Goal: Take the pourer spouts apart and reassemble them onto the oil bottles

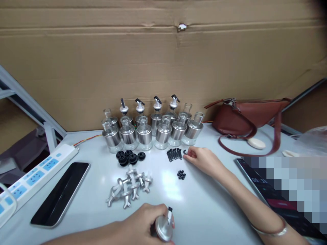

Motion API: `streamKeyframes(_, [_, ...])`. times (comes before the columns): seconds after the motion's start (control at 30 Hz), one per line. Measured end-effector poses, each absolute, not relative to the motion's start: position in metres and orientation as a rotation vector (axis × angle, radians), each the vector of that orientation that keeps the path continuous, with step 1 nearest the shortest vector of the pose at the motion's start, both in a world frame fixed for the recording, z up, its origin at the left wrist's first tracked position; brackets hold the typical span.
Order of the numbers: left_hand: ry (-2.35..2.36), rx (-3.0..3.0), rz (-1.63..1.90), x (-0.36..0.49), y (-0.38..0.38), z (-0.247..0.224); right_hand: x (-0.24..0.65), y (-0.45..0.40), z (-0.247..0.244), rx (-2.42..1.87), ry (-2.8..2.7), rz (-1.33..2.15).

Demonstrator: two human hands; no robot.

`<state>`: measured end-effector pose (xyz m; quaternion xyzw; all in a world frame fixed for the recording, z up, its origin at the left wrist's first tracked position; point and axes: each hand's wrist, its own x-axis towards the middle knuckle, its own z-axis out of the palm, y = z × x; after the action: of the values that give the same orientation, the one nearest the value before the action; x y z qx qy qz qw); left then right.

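Note:
My left hand (143, 223) is wrapped round a bottle with a silver pourer top (164, 228) at the bottom centre. My right hand (198, 158) reaches to the middle right, its fingertips pinched on a small black piece (185, 152). Just left of those fingertips lies a row of black flip levers (174, 154), and below them a cluster of small black rings (181, 175). Silver pourer parts (126, 189) are heaped left of centre, with black ribbed stoppers (128, 158) above them. Glass bottles with steel bands (144, 132) stand in two rows behind; several in the back row have pourer tops.
On the left lie a white power strip (38, 173) and a dark phone (61, 194). At the right are a brown bag (237, 117), a white oval object (256, 143) and another phone-like device (255, 180). A cardboard wall (138, 61) closes the back.

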<state>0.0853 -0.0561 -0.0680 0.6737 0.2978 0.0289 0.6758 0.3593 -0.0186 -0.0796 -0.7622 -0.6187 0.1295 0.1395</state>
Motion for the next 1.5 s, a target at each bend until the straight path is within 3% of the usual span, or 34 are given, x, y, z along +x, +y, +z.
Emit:
streamKeyframes(0.67, [0.580, 1.595, 0.069, 0.080, -0.055, -0.081, 0.350, -0.019, -0.085, -1.879, -1.753, 0.700])
streamKeyframes(0.87, [0.481, 1.568, 0.170, 0.079, -0.054, -0.085, 0.339, -0.029, -0.069, -1.806, -1.731, 0.579])
streamKeyframes(1.13, [0.415, 1.497, 0.175, 0.080, -0.051, -0.080, 0.287, -0.069, -0.056, -0.918, -2.251, 0.854])
streamKeyframes(1.5, [0.425, 1.551, 0.146, 0.080, -0.050, -0.081, 0.278, -0.073, -0.062, -0.971, -2.316, 0.765])
